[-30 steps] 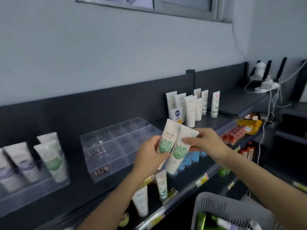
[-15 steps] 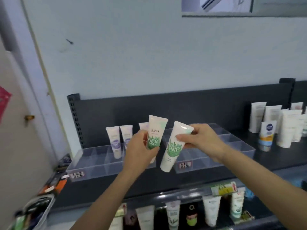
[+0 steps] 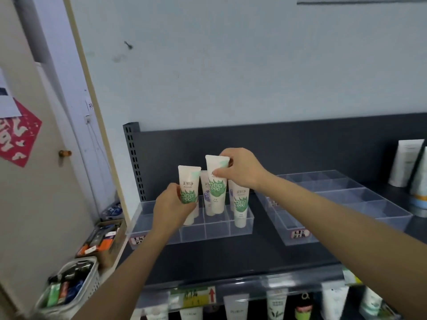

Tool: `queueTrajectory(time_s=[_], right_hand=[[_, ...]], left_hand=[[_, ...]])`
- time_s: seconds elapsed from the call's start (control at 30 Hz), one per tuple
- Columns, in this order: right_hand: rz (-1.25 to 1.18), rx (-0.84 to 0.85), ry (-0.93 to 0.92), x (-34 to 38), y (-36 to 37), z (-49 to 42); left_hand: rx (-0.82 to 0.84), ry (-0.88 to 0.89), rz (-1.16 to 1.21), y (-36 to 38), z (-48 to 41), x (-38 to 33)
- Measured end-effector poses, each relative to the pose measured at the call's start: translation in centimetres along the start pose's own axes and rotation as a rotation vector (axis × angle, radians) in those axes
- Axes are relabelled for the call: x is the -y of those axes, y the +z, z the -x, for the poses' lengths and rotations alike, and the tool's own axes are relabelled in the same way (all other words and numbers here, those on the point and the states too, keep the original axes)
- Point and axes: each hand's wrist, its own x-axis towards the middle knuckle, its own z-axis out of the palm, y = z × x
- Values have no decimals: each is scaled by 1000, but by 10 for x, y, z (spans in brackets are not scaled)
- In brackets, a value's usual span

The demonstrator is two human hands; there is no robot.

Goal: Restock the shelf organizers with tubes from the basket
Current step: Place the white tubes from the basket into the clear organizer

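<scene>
Tubes printed with green leaves are gripped in both sets of fingers. The left hand (image 3: 172, 204) curls its fingers (image 3: 190, 207) round the lower half of the left tube (image 3: 189, 181). The right hand (image 3: 242, 172) pinches the crimped top of the right tube (image 3: 216, 181) between thumb and fingers (image 3: 220, 174).

Half a second ago the pair hung in the air, close together and short of the clear organizer (image 3: 217, 229). Now both stand upright at it, cap ends down. The right tube has gone down inside the organizer, just in front of a purple tube (image 3: 206, 192) and beside a green tube (image 3: 240, 204) already standing there. The left tube is low in the organizer's left half, and whether its foot rests on the organizer's floor cannot be told. A second organizer (image 3: 346, 197) lies to the right of the first, on the same shelf (image 3: 231, 257).

Placing looks to be under way. Each hand would need to let go once its tube stands by itself, then fetch more.
</scene>
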Motion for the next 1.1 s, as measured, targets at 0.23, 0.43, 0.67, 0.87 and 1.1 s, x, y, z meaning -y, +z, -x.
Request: queueTrajectory(time_s=[0.23, 0.43, 0.67, 0.87, 1.1], right_hand=[[198, 157, 36, -14, 27, -21], [340, 256, 34, -17, 37, -27], [431, 343, 22, -15, 38, -31], [364, 289, 3, -20, 29, -33], [185, 82, -4, -16, 4, -21]], left_hand=[[127, -28, -6, 18, -12, 18], [172, -37, -52, 24, -17, 28], [190, -29, -23, 24, -13, 32], [150, -31, 93, 6, -21, 23], [-102, 181, 75, -16, -27, -23]])
